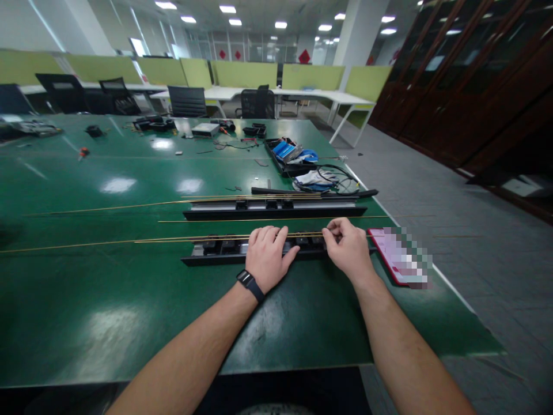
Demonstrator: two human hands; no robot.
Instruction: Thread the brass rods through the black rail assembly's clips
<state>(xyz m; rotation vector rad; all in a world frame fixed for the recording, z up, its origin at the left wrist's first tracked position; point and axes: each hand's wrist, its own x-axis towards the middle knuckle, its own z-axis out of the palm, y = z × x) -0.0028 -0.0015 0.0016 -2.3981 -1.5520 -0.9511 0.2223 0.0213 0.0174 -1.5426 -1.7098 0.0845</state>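
Note:
My left hand [266,255] lies flat, fingers apart, across the nearer black rail [237,259], which has several black blocks set in its channel. Long thin brass-coloured rods [164,240] run lengthwise along that rail and reach far out to the left. Toward the rail's right end, my right hand [347,246] pinches thumb and finger together on a thin rod at its far edge. Behind both hands a single loose rod [207,221] lies on the table. Farther back is a second black rail [276,212] with similar blocks and rods along it.
A phone with a red edge [391,256] lies right of my right hand, near the table edge. Beyond the rails are a black tray [280,164] with blue items, gloves [317,178], black cables and a dark strip [367,193]. Small parts and tools sit at the back.

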